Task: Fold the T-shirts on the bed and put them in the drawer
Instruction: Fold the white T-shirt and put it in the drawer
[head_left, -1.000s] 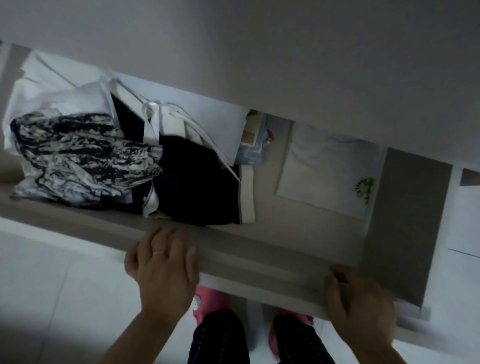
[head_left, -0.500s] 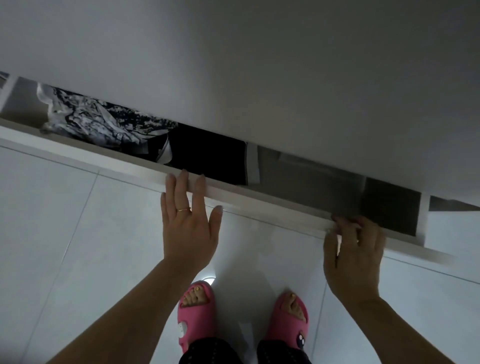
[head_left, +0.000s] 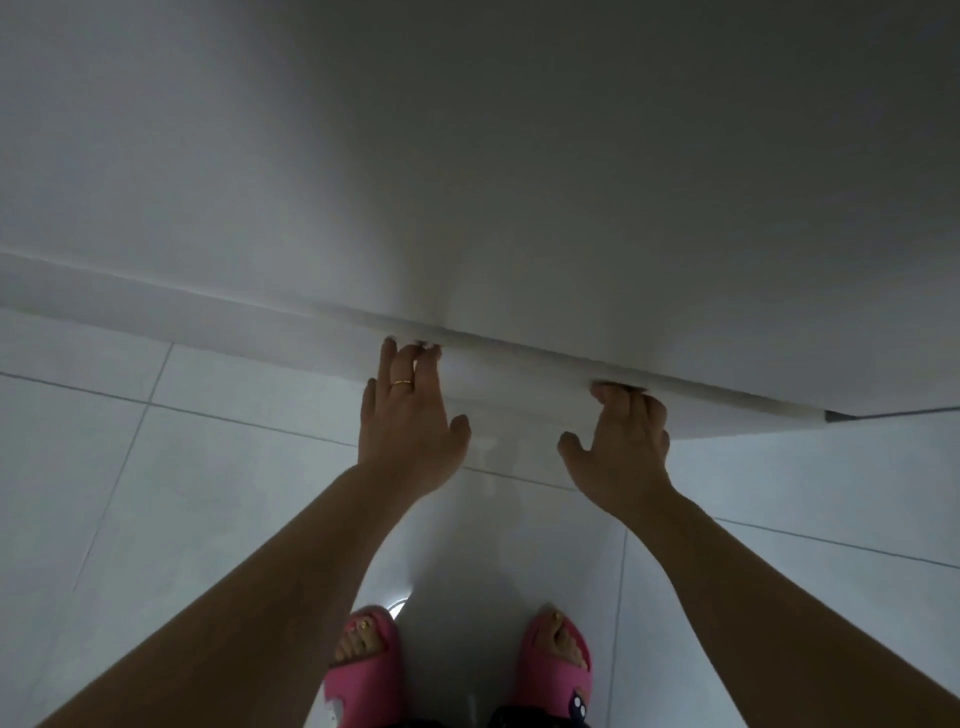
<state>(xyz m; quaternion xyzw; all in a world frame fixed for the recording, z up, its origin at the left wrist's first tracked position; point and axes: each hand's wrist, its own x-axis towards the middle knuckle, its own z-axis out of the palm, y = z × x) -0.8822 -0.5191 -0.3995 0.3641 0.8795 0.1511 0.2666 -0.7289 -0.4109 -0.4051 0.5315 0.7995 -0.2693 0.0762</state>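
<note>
Drawer (head_left: 519, 379) shut, both my hands on its front.
Left hand (head_left: 410, 421) pressing flat, grip apart; right hand (head_left: 621, 447) bent at the top edge, grip I cannot tell.

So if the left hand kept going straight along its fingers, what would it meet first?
The drawer front: the left hand seems to touch it, with its fingertips at the top seam. Depth is unclear.
</note>
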